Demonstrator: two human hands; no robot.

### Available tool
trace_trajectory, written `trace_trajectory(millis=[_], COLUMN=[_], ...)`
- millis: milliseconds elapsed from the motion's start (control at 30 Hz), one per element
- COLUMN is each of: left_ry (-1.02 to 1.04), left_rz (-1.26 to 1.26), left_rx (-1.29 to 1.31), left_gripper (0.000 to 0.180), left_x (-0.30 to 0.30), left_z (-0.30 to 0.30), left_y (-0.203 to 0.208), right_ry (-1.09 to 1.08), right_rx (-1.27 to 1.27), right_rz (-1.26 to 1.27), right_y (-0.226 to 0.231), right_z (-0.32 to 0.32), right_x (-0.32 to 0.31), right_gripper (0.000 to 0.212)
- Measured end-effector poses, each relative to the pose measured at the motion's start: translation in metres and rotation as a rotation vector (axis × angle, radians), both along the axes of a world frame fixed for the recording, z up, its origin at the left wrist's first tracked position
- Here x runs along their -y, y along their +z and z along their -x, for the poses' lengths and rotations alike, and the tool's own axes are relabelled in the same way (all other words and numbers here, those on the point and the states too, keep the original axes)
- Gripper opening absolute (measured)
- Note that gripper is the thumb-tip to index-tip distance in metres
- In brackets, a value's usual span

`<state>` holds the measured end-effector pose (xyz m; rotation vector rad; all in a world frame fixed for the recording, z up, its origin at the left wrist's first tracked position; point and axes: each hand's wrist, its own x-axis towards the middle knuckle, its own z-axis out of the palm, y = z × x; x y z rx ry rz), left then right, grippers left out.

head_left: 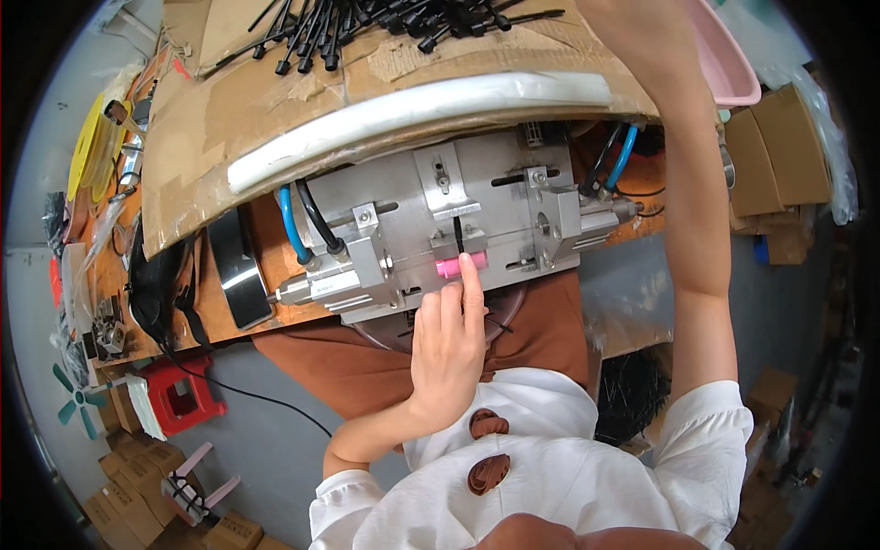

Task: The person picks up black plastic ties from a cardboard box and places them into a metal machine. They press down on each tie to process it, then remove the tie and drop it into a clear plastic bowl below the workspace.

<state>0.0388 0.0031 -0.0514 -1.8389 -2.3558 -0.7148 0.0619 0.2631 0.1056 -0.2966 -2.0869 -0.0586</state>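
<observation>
A metal clamping fixture (403, 206) spans the bench edge in front of me. At its middle lies a small pink cylindrical piece (448, 267), with a thin black rod (459, 236) running up from it toward a metal block. My left hand (447, 339) reaches in from below; its index finger is stretched out with the tip on the pink piece, and the other fingers are bent. The thumb is hidden. My right arm extends far forward, and my right hand (632, 32) is cut off by the upper edge, so its fingers do not show.
Black rod-like parts with thick ends (367, 32) are heaped on cardboard (197, 137) beyond a white padded strip (412, 115). A pink bin (729, 60) stands at far right. Blue and black hoses (291, 225) join the fixture; a phone (240, 270) lies left.
</observation>
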Motion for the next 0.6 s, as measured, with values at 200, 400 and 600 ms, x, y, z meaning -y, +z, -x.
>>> trace_trajectory(millis=[200,400,600], left_ry=[-0.198,-0.258,-0.389], left_rz=[-0.16,-0.22,-0.241], left_rx=[-0.085,-0.212,-0.122], left_gripper=[0.055,0.028,0.022], left_x=[-0.03,-0.179,-0.153], left_z=[0.059,0.207,0.213], left_y=[0.051,0.126,0.115], right_ry=[-0.019,0.155,0.33], right_rx=[0.247,0.457,0.694], right_rz=[0.082,-0.047,0.315], right_y=[-0.001,-0.011,0.006], right_z=[-0.021,0.021,-0.019], right_x=[0.0,-0.03,-0.038], right_gripper=[0.017,0.018,0.013])
